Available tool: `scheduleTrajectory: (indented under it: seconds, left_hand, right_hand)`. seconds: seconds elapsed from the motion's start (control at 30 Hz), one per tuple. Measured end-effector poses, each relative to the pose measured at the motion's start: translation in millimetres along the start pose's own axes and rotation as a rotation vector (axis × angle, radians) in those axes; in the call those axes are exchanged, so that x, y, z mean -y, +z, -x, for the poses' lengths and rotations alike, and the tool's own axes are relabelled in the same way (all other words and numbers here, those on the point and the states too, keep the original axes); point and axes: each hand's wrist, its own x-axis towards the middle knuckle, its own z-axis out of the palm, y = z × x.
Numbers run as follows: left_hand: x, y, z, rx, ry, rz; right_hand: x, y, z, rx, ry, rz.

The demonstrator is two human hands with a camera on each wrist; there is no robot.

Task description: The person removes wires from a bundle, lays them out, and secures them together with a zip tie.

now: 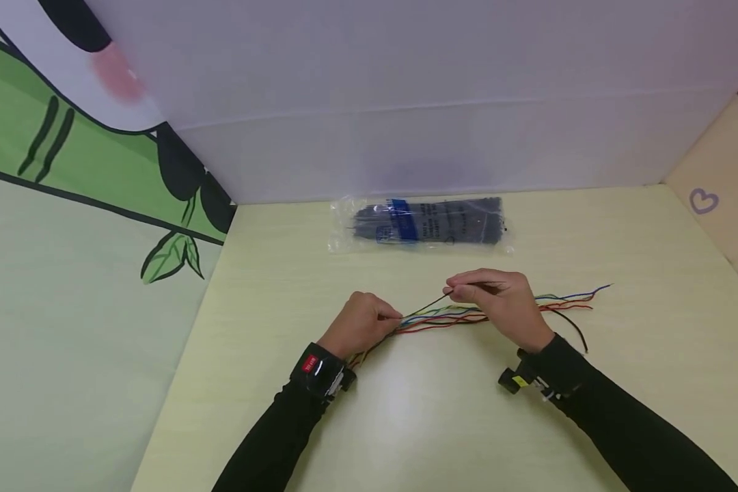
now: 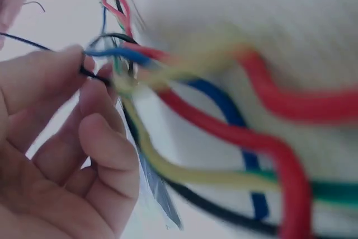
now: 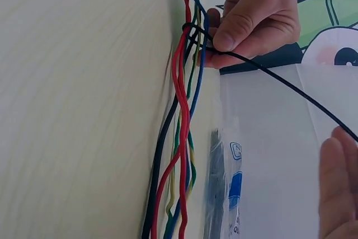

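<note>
A thin black cable tie (image 3: 285, 82) loops round a bundle of coloured wires (image 3: 182, 99) in the right wrist view. My left hand (image 1: 359, 324) pinches the tie close to the loop, thumb and forefinger against the bundle. Farther right, my right hand (image 1: 498, 301) pinches the tie's free end, and the strap between the hands runs straight and slanted upward. Red, blue, black and yellow-green wires (image 2: 207, 118) pass beside the left fingers in the left wrist view, blurred up close. The tie's head is mostly hidden by the left fingertips.
A clear plastic bag of dark cable ties (image 1: 430, 222) lies at the back of the pale table (image 1: 443, 424), near the white wall panel (image 1: 443, 150). Loose wire ends (image 1: 581, 297) spread out beyond the right hand. Printed panels stand at both sides.
</note>
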Motion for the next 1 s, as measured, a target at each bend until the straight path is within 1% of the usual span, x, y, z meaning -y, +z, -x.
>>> scheduleTrajectory:
  seconds: [0.1, 0.13, 0.2, 0.27, 0.33, 0.37, 0.43, 0.5, 0.67, 0.7, 0.83, 0.93, 1.0]
  left_hand:
    - [-1.6, 0.0, 0.4, -0.031, 0.018, -0.037]
    - [-1.5, 0.2, 0.8, -0.035, 0.021, -0.043]
    - [0.2, 1.2, 1.4, -0.037, 0.021, -0.056]
    - [1.8, 2.2, 2.1, -0.039, 0.033, -0.059]
    - [2.2, 2.5, 2.7, -0.041, 0.054, -0.052]
    - [2.0, 2.5, 3.0, -0.044, 0.061, -0.048]
    - [1.4, 2.6, 3.5, -0.048, 0.064, -0.035]
    - [1.1, 3.0, 3.9, -0.052, 0.058, -0.028]
    - [2.4, 5.0, 4.1, -0.064, 0.033, -0.014]
    - [2.2, 5.0, 4.3, -0.069, 0.032, -0.012]
    - [0.9, 3.7, 3.8, -0.087, 0.027, -0.022]
    - [-0.4, 2.9, 3.1, -0.084, 0.031, -0.034]
    - [-1.7, 2.5, 2.7, -0.077, 0.033, -0.05]
  right_hand:
    - [0, 3, -4, 0.05, 0.144, -0.02]
    - [0, 5, -6, 0.074, 0.186, -0.04]
    - [-2, 11, -8, 0.116, 0.26, -0.118]
    - [-5, 17, -10, 0.157, 0.311, -0.188]
    - [-7, 25, -11, 0.203, 0.334, -0.218]
    - [-7, 28, -11, 0.231, 0.334, -0.212]
    - [-6, 34, -11, 0.278, 0.315, -0.162]
    - [-6, 40, -11, 0.295, 0.282, -0.135]
    - [-10, 48, -10, 0.226, 0.199, -0.068]
    - [-11, 48, -10, 0.214, 0.178, -0.04]
    - [-15, 51, -9, 0.182, 0.08, -0.002]
    - [-18, 53, -8, 0.15, 0.066, -0.041]
    - [-20, 55, -7, 0.122, 0.088, -0.069]
